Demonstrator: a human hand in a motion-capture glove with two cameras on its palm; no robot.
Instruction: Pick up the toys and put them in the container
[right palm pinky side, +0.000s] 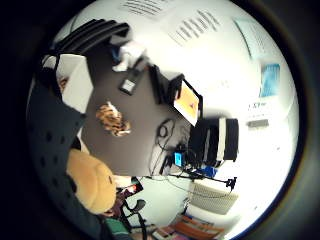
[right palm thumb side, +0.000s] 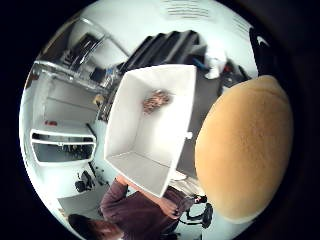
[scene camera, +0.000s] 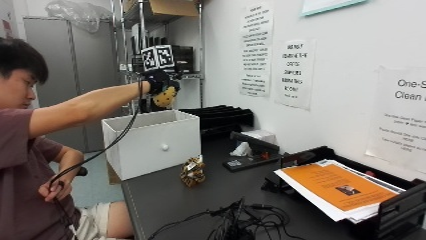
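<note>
In the outside view my gloved right hand is raised above the open white container and grips a tan plush toy. That plush fills much of the thumb side palm view, and it shows close to the palm in the other one too. Below it the container holds one small striped toy on its floor. Another striped, tiger-like toy lies on the dark table just in front of the container, and the little finger side palm view shows this toy too.
A tangle of black cables lies at the table's near edge. A paper tray with an orange sheet stands at the right. Black stacked trays and a dark desk item sit along the wall behind the container.
</note>
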